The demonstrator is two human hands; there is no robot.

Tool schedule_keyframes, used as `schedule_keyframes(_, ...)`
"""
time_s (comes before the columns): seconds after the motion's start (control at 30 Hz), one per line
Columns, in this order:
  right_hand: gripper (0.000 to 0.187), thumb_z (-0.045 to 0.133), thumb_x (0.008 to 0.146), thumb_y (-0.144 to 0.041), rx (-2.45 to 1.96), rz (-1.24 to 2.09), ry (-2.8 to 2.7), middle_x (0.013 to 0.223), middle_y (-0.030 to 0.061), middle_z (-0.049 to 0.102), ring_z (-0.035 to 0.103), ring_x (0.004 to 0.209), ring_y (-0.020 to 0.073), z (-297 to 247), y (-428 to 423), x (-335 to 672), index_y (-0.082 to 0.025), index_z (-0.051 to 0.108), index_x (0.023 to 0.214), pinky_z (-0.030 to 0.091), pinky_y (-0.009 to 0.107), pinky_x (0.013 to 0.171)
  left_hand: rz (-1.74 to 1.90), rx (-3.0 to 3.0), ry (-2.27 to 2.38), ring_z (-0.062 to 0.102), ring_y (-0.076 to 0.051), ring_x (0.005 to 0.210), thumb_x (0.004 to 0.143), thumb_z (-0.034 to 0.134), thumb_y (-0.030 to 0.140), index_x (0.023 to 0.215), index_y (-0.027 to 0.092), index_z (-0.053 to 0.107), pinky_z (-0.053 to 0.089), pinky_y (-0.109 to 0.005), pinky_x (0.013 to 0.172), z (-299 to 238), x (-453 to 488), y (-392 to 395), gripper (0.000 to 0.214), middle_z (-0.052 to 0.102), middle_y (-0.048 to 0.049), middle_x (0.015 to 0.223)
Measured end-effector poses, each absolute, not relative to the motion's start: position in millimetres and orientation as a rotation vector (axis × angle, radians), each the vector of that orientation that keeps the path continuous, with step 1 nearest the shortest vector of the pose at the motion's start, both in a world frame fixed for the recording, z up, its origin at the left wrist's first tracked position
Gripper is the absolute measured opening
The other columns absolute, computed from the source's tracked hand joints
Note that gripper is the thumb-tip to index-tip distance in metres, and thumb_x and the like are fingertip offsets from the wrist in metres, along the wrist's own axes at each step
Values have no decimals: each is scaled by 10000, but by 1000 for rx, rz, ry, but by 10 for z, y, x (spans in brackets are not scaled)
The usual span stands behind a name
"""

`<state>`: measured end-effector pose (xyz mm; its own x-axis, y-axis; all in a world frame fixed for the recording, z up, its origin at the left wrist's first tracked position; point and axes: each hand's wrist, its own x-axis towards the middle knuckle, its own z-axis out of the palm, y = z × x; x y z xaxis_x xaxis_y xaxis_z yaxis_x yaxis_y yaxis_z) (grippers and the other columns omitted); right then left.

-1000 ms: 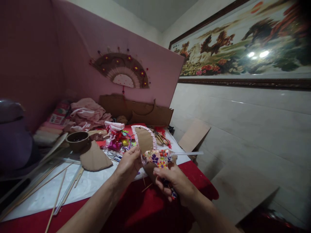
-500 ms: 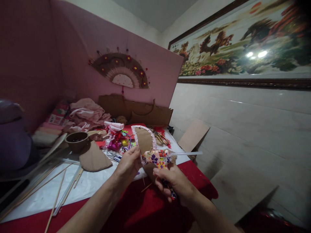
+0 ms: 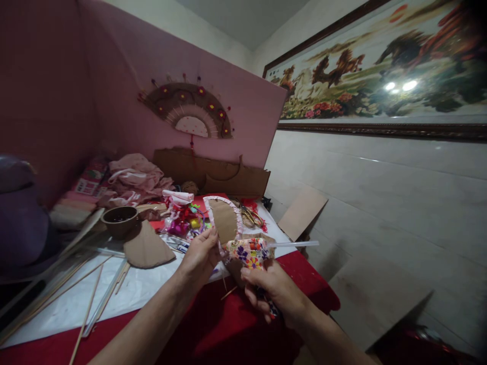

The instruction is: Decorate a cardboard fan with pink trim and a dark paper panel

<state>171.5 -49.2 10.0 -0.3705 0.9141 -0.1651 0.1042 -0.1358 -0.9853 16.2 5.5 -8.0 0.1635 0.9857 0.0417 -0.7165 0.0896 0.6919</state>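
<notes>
In my left hand (image 3: 204, 252) I pinch the lower left edge of a brown cardboard piece (image 3: 225, 219) with pale pink fabric folded over its curved rim. My right hand (image 3: 272, 288) is wrapped round the handle of a flower-patterned glue gun (image 3: 248, 252). A clear glue stick (image 3: 297, 244) pokes out of its back end to the right. The gun's nozzle points left, close to my left fingers and the cardboard's lower edge; whether it touches is hidden.
On the table lie a loose cardboard wedge (image 3: 148, 246), a brown bowl (image 3: 120, 221), thin wooden sticks (image 3: 89, 309), a utility knife (image 3: 178, 245), gold-handled scissors (image 3: 249, 217) and a heap of bright trimmings (image 3: 180, 213). A decorated fan (image 3: 190, 109) hangs on the pink board behind.
The glue gun has dropped slightly and the cardboard piece has shifted a little to the left. Both hands keep their hold.
</notes>
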Motion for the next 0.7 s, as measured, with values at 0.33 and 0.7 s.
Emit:
schedule_keyframes(0.33,246,539,741,-373,-1222,1568,-1446,434,-53,500,325,284,32,132,-500,1713,-166,478,624,329,140,256,1368,662,509,470,-73,435,676,723,223,574,142,521,434,-198,463,-106,166,72,241,499,43,477)
schedule_keyframes(0.7,234,530,745,-365,-1224,1568,-1474,437,-51,509,321,278,34,113,-495,1736,-162,484,635,329,146,255,1340,664,500,534,-88,455,663,735,220,654,135,594,438,-189,452,-72,179,55,165,593,12,524)
